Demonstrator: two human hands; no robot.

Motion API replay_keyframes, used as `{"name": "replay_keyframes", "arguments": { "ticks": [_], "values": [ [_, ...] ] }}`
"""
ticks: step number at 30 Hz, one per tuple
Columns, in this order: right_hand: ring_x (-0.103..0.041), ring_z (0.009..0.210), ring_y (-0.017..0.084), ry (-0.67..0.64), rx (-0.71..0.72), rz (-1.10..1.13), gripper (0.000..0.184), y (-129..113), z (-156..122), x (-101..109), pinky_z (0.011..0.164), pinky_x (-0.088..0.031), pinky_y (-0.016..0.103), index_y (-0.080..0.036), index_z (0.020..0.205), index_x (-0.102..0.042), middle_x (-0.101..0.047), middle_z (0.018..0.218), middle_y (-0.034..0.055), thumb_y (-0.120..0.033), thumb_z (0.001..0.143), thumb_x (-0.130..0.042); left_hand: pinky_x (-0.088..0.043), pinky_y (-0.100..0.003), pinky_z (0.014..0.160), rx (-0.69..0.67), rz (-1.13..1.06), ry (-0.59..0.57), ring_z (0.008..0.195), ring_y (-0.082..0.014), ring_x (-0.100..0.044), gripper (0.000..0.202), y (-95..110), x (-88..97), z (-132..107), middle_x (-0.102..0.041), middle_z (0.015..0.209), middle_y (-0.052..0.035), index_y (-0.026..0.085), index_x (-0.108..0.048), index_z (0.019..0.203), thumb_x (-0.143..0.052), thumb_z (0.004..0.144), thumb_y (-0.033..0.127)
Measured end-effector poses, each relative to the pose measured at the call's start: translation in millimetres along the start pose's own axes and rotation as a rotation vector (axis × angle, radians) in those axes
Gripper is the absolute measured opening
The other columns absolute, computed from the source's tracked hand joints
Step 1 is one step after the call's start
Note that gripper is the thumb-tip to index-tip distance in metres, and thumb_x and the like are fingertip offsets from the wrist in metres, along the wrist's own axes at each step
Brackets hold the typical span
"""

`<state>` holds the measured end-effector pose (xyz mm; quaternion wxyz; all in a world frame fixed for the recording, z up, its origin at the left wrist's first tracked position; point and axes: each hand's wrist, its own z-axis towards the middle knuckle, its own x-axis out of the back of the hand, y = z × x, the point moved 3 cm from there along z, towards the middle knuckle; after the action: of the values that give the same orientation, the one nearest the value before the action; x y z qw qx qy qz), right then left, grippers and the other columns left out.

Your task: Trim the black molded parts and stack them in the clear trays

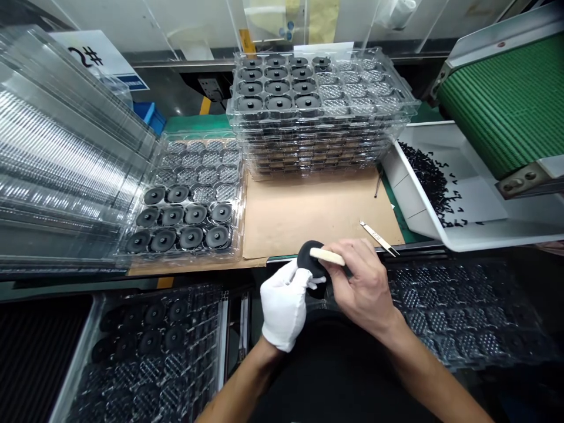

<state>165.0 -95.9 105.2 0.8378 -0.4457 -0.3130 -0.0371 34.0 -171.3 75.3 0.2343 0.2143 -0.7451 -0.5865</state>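
Note:
My left hand [284, 305], in a white glove, is closed on the edge of a round black disc [307, 256], holding it up at the table's front edge. My bare right hand [363, 282] grips a pale cream, flat stick-like tool [328, 256] whose rounded end lies over the disc. Whether the tool touches the disc's surface I cannot tell. Part of the disc is covered by my fingers and the tool. Beyond my right hand, a marked cutter-like tool [378, 238] lies on the brown cardboard sheet [304, 205].
A clear tray [207, 158] partly filled with black discs is on the left, beside tall stacked clear trays [44, 176]. More stacked trays [317, 141] stand at the back. On the right are a white bin [423, 205] of small black pieces and a green conveyor belt [506, 100].

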Motion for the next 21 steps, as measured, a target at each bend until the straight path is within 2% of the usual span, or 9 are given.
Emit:
{"name": "replay_keyframes", "arguments": {
  "ticks": [4, 6, 8, 10, 12, 14, 16, 18, 21],
  "values": [
    [-0.061, 0.091, 0.021, -0.039, 0.003, 0.084, 0.017, 0.6, -0.2, 5.2, 0.083, -0.049, 0.040, -0.023, 0.107, -0.070, -0.070, 0.097, 0.0041, -0.017, 0.095, -0.061, -0.050, -0.019, 0.064, 0.010, -0.024, 0.056, 0.067, -0.0119, -0.061, 0.016, 2.4, 2.6, -0.1, -0.069, 0.069, 0.0016, 0.016, -0.073, 0.074, -0.065, 0.087, 0.022],
    [-0.063, 0.094, 0.021, 0.063, -0.081, 0.197, 0.014, 11.9, 2.6, 11.6, 0.085, -0.051, 0.040, -0.024, 0.107, -0.071, -0.071, 0.100, 0.0040, -0.023, 0.094, -0.065, -0.051, -0.019, 0.063, 0.017, -0.036, 0.064, 0.064, -0.0121, -0.062, 0.017, 6.6, 3.9, -0.6, -0.070, 0.067, 0.0012, 0.016, -0.073, 0.075, -0.064, 0.088, 0.022],
    [-0.065, 0.098, 0.022, 0.175, -0.220, 0.283, 0.018, 34.5, 7.7, 11.5, 0.088, -0.052, 0.040, -0.024, 0.108, -0.071, -0.071, 0.105, 0.0052, -0.031, 0.092, -0.069, -0.052, -0.019, 0.065, 0.006, -0.033, 0.071, 0.064, -0.0128, -0.065, 0.018, 12.4, 5.4, -1.7, -0.071, 0.065, 0.0008, 0.016, -0.074, 0.076, -0.063, 0.089, 0.022],
    [-0.066, 0.101, 0.023, 0.149, -0.384, 0.353, 0.027, 65.3, 14.1, -3.0, 0.090, -0.053, 0.040, -0.023, 0.108, -0.072, -0.073, 0.108, 0.0067, -0.041, 0.089, -0.070, -0.052, -0.019, 0.066, -0.012, -0.029, 0.072, 0.065, -0.0131, -0.067, 0.020, 18.1, 6.8, -3.3, -0.071, 0.064, 0.0011, 0.017, -0.074, 0.074, -0.062, 0.089, 0.021],
    [-0.068, 0.098, 0.024, 0.040, -0.535, 0.444, 0.035, 98.3, 19.4, -29.1, 0.089, -0.054, 0.040, -0.020, 0.107, -0.071, -0.075, 0.106, 0.0082, -0.047, 0.085, -0.072, -0.051, -0.018, 0.066, -0.019, -0.042, 0.070, 0.066, -0.0126, -0.067, 0.022, 22.4, 7.6, -5.4, -0.072, 0.066, 0.0015, 0.017, -0.072, 0.069, -0.061, 0.088, 0.018],
    [-0.070, 0.092, 0.024, -0.018, -0.620, 0.501, 0.042, 126.2, 21.9, -55.7, 0.085, -0.057, 0.039, -0.017, 0.106, -0.069, -0.076, 0.099, 0.0094, -0.049, 0.080, -0.073, -0.051, -0.018, 0.066, -0.023, -0.069, 0.074, 0.066, -0.0121, -0.066, 0.022, 25.8, 8.2, -7.7, -0.073, 0.068, 0.0019, 0.017, -0.071, 0.067, -0.061, 0.088, 0.016],
    [-0.071, 0.087, 0.024, -0.036, -0.668, 0.500, 0.047, 143.9, 21.3, -74.3, 0.083, -0.058, 0.042, -0.015, 0.109, -0.067, -0.076, 0.096, 0.0108, -0.049, 0.077, -0.074, -0.050, -0.019, 0.066, -0.022, -0.080, 0.074, 0.066, -0.0125, -0.066, 0.021, 28.3, 8.8, -10.0, -0.074, 0.069, 0.0018, 0.017, -0.071, 0.069, -0.062, 0.088, 0.018],
    [-0.070, 0.094, 0.026, -0.019, -0.701, 0.478, 0.056, 147.9, 18.2, -79.3, 0.089, -0.057, 0.047, -0.014, 0.118, -0.064, -0.073, 0.111, 0.0154, -0.047, 0.074, -0.075, -0.050, -0.019, 0.066, -0.015, -0.073, 0.080, 0.065, -0.0129, -0.066, 0.020, 29.9, 10.1, -11.8, -0.073, 0.068, 0.0016, 0.017, -0.073, 0.072, -0.063, 0.089, 0.021],
    [-0.064, 0.113, 0.028, 0.004, -0.692, 0.491, 0.064, 126.6, 12.8, -63.2, 0.099, -0.053, 0.048, -0.018, 0.131, -0.060, -0.059, 0.139, 0.0187, -0.049, 0.077, -0.074, -0.050, -0.020, 0.066, -0.004, -0.065, 0.088, 0.064, -0.0126, -0.064, 0.021, 29.0, 11.6, -11.9, -0.071, 0.065, 0.0017, 0.016, -0.071, 0.070, -0.065, 0.089, 0.026]
  ]
}}
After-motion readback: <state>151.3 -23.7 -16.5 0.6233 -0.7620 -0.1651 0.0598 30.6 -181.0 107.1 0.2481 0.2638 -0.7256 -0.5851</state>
